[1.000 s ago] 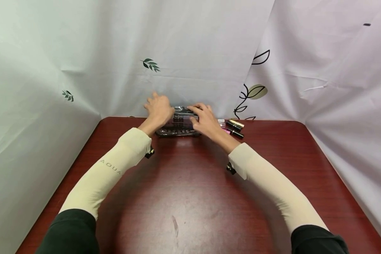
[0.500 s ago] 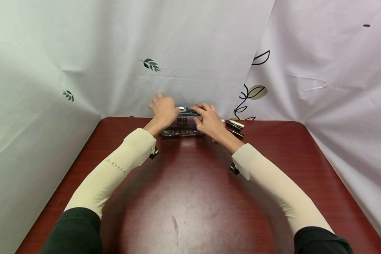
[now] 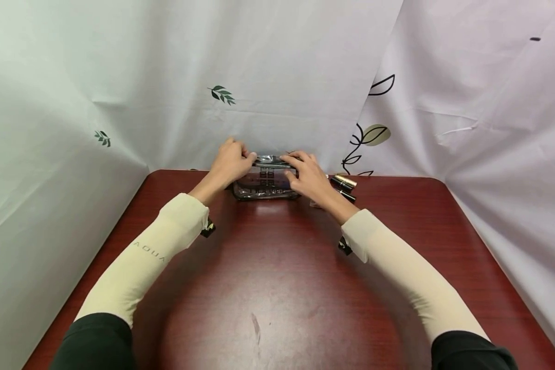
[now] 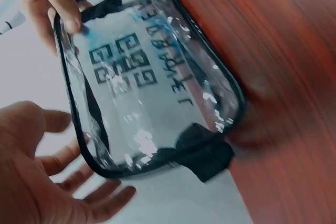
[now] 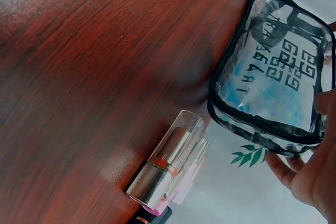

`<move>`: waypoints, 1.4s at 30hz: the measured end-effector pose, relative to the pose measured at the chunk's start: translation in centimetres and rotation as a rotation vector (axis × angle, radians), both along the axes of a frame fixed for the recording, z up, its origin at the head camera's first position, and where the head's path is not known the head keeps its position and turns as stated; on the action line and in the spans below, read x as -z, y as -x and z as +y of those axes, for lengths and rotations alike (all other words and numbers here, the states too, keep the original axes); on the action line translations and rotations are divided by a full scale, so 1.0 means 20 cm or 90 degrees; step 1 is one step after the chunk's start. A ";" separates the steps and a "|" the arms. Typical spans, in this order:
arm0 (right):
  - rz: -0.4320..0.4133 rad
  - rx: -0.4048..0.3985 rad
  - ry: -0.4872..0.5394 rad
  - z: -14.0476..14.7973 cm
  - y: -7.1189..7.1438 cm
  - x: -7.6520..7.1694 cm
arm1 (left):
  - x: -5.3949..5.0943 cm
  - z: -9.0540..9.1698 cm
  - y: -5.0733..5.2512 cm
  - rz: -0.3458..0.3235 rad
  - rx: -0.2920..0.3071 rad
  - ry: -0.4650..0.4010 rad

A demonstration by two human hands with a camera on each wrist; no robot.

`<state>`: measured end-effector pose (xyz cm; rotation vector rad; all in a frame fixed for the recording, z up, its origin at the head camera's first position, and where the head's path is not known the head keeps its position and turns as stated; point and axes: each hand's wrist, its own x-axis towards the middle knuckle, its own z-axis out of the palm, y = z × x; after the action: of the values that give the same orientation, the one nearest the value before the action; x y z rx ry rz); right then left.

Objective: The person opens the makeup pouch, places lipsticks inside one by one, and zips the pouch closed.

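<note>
A clear pouch with black edging, a dark square pattern and lettering [image 3: 264, 186] [image 4: 126, 124] [image 5: 268, 85] stands upright near the table's back edge. At its right end my right hand [image 3: 309, 177] [image 4: 47, 1] [image 5: 317, 169] grips the upper edge, thumb on the front and fingers behind. My left hand [image 3: 231, 162] [image 4: 39, 171] is at the upper left corner; the left wrist view shows its fingers spread and loosely bent beside the pouch's end. Something bluish shows through the plastic near the right end.
Right of the pouch lie several small cosmetic tubes [image 3: 344, 181], among them a clear-capped gold one [image 5: 152, 182], partly behind my right hand in the head view. The dark red table [image 3: 268, 267] meets pale hanging cloth [image 3: 287, 61] at the back and sides.
The pouch and my right hand have shifted slightly right. My left hand moved right, then back left and lower, its fingers turning toward the pouch's corner.
</note>
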<state>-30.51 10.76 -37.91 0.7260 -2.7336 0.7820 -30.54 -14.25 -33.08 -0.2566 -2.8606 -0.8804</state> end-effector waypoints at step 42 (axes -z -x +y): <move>-0.034 0.015 -0.010 -0.03 0.01 -0.06 | 0.21 -0.24 0.03 -0.071 0.077 -0.219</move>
<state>-30.74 10.18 -36.79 0.6841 -2.7939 0.7880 -31.14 -19.03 -37.26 -0.3523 -2.7483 -1.4294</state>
